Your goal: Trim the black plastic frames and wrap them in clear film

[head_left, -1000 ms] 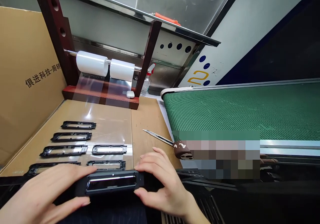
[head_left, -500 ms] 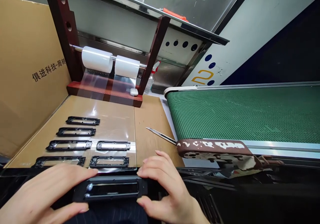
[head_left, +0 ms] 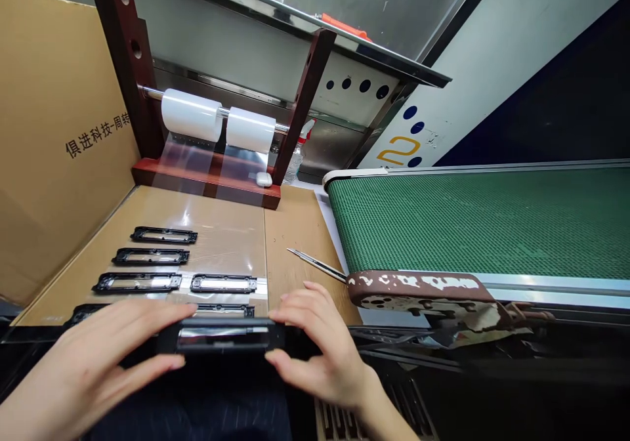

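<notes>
Both my hands hold one black rectangular plastic frame (head_left: 222,336) level at the near edge of the table. My left hand (head_left: 103,356) pinches its left end between thumb and fingers. My right hand (head_left: 315,349) grips its right end the same way. Beyond it, several matching black frames (head_left: 150,256) lie in rows on clear film (head_left: 216,231) spread over the brown cardboard surface (head_left: 290,231). One of them, a frame (head_left: 224,284), lies just behind the held one.
Two white film rolls (head_left: 219,123) hang on a dark red stand (head_left: 207,185) at the back. Metal tweezers (head_left: 317,265) lie beside a green conveyor belt (head_left: 482,224) on the right. A cardboard wall (head_left: 54,139) stands to the left. A small white case (head_left: 264,179) rests on the stand's base.
The held frame has been lifted a little and tilted edge-on toward the rows. Both hands moved up with it and now cover part of the nearest row.
</notes>
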### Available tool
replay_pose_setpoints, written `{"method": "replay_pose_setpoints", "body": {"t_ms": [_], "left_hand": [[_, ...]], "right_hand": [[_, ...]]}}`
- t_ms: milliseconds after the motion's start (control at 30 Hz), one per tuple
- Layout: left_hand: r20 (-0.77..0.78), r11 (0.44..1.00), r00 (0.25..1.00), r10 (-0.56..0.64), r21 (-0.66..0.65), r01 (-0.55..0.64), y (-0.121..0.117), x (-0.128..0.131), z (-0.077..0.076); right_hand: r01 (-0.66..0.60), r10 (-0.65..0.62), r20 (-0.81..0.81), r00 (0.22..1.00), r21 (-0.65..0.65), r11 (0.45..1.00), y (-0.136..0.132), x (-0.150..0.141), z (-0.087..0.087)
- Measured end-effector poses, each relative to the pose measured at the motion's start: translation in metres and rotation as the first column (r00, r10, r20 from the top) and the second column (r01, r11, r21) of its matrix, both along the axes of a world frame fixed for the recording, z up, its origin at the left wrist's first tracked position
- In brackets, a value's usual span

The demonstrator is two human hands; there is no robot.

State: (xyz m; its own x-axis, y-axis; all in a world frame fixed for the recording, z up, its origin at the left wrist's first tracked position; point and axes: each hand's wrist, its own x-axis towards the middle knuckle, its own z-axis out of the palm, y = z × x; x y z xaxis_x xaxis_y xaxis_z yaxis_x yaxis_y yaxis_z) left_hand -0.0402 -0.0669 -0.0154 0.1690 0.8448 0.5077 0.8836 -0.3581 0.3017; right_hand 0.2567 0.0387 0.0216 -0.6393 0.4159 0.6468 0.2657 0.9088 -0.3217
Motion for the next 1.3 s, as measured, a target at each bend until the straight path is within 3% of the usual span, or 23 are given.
{"method": "replay_pose_setpoints", "body": {"t_ms": [100,200,733,900,1300], "left_hand": [[0.001,0.991,1.0,-0.01,0.136,0.01,0.027,0.004,0.017],[-0.011,0.986,1.0,0.014,0.169,-0.012,0.044,0.004,0.024],[0.014,0.999,0.999,-0.035,-0.02,0.035,0.058,-0.012,0.006],[0.024,0.997,0.999,-0.04,-0.058,0.041,0.046,-0.015,-0.005],[0.087,0.992,0.995,-0.045,-0.112,0.054,-0.015,-0.01,-0.018]], "right_hand": [[0.015,-0.014,-0.042,0.999,0.025,1.0,0.017,-0.007,-0.006],[0.016,-0.012,-0.074,0.997,0.053,0.998,0.031,-0.012,-0.008],[0.012,-0.015,-0.061,0.998,-0.044,0.999,0.04,-0.011,-0.007],[-0.007,0.003,-0.068,0.998,-0.062,0.998,0.032,-0.009,-0.008],[-0.039,0.036,-0.053,0.998,-0.062,0.997,-0.01,-0.002,-0.017]]}}
